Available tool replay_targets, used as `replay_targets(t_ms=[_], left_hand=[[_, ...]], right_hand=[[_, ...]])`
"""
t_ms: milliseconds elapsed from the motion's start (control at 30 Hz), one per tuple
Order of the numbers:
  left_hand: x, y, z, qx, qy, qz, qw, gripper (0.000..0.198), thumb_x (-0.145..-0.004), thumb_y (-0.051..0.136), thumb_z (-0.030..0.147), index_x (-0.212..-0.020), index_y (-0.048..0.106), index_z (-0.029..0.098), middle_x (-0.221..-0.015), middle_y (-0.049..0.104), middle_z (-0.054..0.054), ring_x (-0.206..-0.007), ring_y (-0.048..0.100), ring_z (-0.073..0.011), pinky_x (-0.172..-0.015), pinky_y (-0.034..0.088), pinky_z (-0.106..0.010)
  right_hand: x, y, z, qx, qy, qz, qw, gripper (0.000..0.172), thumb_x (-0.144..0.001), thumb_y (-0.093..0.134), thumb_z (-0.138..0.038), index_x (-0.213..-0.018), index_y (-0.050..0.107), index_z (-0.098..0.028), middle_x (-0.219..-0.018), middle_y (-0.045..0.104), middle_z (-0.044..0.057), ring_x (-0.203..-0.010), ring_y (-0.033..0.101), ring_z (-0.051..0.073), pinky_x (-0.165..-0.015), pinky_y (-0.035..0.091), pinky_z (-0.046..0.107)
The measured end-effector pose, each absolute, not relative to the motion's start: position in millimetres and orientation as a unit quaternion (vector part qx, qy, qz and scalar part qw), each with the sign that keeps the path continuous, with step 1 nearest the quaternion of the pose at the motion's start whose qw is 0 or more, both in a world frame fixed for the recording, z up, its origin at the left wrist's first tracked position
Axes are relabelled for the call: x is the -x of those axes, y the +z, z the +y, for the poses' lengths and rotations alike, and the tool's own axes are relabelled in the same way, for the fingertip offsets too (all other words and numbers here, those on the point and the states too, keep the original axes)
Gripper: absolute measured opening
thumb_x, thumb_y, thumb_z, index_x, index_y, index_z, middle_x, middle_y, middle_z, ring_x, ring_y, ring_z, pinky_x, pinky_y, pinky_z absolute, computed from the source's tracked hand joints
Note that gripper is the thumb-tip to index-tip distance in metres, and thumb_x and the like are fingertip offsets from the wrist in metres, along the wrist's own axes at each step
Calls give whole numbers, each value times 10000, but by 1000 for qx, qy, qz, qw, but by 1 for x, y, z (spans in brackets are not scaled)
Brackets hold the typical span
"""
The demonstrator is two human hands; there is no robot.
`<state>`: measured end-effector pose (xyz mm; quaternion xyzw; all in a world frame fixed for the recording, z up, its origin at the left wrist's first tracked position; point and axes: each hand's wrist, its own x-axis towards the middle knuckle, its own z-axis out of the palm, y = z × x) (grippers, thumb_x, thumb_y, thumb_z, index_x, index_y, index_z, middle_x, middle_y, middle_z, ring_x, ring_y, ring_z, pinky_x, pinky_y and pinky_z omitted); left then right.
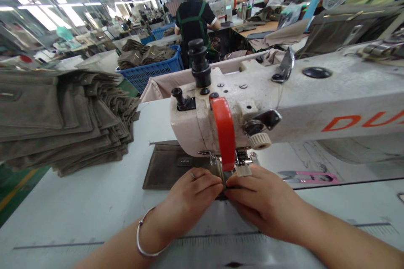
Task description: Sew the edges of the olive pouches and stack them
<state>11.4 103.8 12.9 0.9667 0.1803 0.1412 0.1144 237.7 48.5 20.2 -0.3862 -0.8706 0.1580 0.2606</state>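
At the left, a stack of olive fabric panels [53,113] lies in overlapping layers, reaching past the left edge of the white table [78,201]. Beyond it, a blue crate [148,77] holds more folded olive pieces, and a co-worker [192,25] in a dark top stands farther off, back turned.

The left hand [189,193], with a ring [192,175] on one finger and a metal bangle [148,235] at the wrist, reaches in from the table's near edge. Just ahead of it, an olive panel [170,168] lies flat on the table under the sewing machine [268,105], its near end running in to the presser foot [243,159]. The two hands are together, their fingertips meeting and pinching the panel's near edge right in front of the foot, and the fingers partly hide that edge.

The machine is white, with black knobs [198,63] on top, a red guard [224,130] hanging at its front and orange lettering [353,122] along the arm. The right hand [265,201] comes in from the lower right. Just beyond it, pink-handled scissors [309,178] lie on the table, apart from the panel. A printed ruler [221,239] runs along the table's near side beneath both wrists.
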Motion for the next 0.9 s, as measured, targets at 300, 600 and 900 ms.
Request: replay_targets(t_ms=[300, 600, 900], left_hand=[[-16, 26, 103, -974, 171, 132, 74, 190, -937, 469, 79, -1078, 593, 107, -1049, 659, -70, -1001, 592, -170, -898, 515, -334], [-8, 21, 116, -971, 172, 151, 65, 246, -928, 459, 88, -1136, 577, 149, -1129, 659, -35, -1070, 582, -131, -988, 480, -292], [-17, 22, 143, -966, 167, 188, 58, 190, -939, 458, 109, -1034, 606, 182, -1066, 672, -19, -1029, 609, -147, -939, 489, -288]], right_hand=[[-237, 21, 47, 376, 142, -872, 280, 313, -872, 473, -107, -1137, 610, -200, -1102, 657, 48, -953, 580, 215, -831, 469, 395], [-233, 13, 50, 402, 90, -864, 289, 342, -845, 487, -106, -1163, 598, -166, -1121, 642, 79, -1009, 562, 252, -899, 490, 447], [-228, 6, 57, 474, 70, -842, 248, 363, -869, 478, -143, -1217, 577, -151, -1166, 583, 149, -994, 545, 303, -799, 531, 495]])
